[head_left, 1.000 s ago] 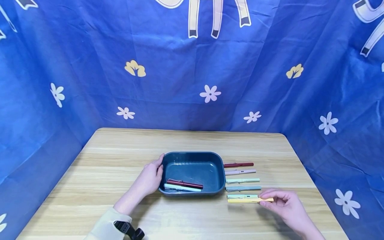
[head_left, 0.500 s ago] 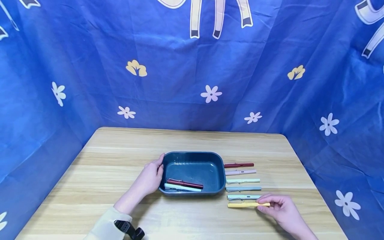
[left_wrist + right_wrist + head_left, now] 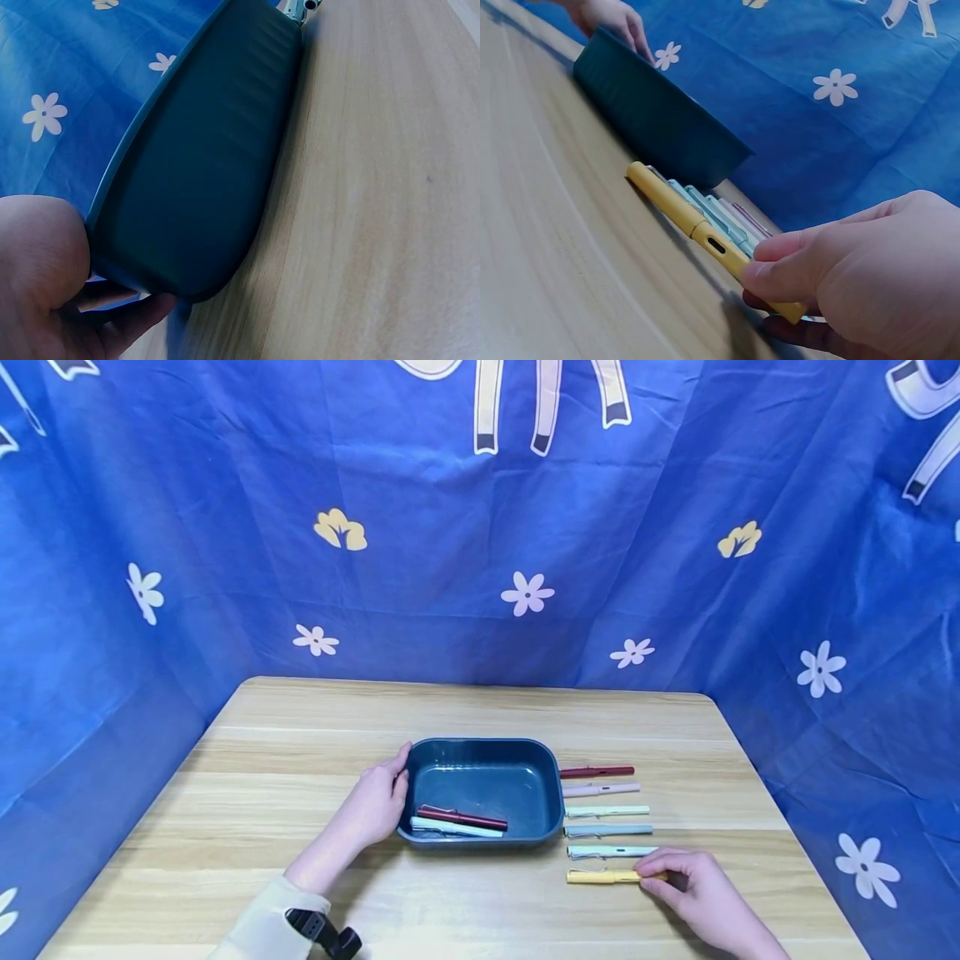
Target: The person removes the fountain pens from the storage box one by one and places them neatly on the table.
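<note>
My right hand pinches the tail end of a yellow fountain pen, the nearest in a row of pens at the box's right. Its cap and ink window show in the right wrist view. Just behind it lies a pale blue pen, partly overlapped by the fingers in the head view. My left hand holds the left end of a dark teal plastic box, fingers at its rim and corner. Inside the box, a dark red pen and a light blue pen lie along the front wall.
Farther back in the row lie a grey-blue pen, a mint pen, a lilac pen and a dark red pen, roughly parallel. Blue patterned cloth surrounds the wooden table on three sides.
The right hand has brought the yellow pen towards the front and down, from over the pale blue pen to a separate spot before it. The left hand and box have stayed in place.
</note>
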### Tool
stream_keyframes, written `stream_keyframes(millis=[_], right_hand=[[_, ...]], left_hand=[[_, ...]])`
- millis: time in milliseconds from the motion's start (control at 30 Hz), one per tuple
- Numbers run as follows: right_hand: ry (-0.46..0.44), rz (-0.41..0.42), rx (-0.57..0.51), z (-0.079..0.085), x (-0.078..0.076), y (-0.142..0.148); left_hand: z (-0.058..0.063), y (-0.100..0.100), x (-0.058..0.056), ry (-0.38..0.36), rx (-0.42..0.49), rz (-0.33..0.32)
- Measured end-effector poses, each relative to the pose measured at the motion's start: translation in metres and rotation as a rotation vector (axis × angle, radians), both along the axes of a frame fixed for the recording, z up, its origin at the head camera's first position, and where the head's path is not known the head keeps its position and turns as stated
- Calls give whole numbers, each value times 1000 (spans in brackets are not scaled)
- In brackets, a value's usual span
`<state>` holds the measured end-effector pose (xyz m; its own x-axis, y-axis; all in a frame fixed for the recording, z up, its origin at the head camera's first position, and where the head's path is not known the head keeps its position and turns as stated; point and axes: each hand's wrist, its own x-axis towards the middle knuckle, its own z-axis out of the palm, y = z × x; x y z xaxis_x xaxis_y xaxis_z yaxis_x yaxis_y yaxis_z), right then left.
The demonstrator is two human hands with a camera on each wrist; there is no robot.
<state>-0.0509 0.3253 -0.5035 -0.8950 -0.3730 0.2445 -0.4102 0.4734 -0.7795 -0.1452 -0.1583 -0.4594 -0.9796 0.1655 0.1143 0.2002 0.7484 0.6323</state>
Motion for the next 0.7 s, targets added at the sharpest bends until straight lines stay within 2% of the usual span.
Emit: stream_keyframes(millis=[367, 700], right_hand=[[143, -9, 154, 0, -2, -1], [188, -27, 204, 4, -3, -4]], left_hand=[[-1, -1, -1, 4, 4, -2], [-1, -1, -1, 6, -3, -4]])
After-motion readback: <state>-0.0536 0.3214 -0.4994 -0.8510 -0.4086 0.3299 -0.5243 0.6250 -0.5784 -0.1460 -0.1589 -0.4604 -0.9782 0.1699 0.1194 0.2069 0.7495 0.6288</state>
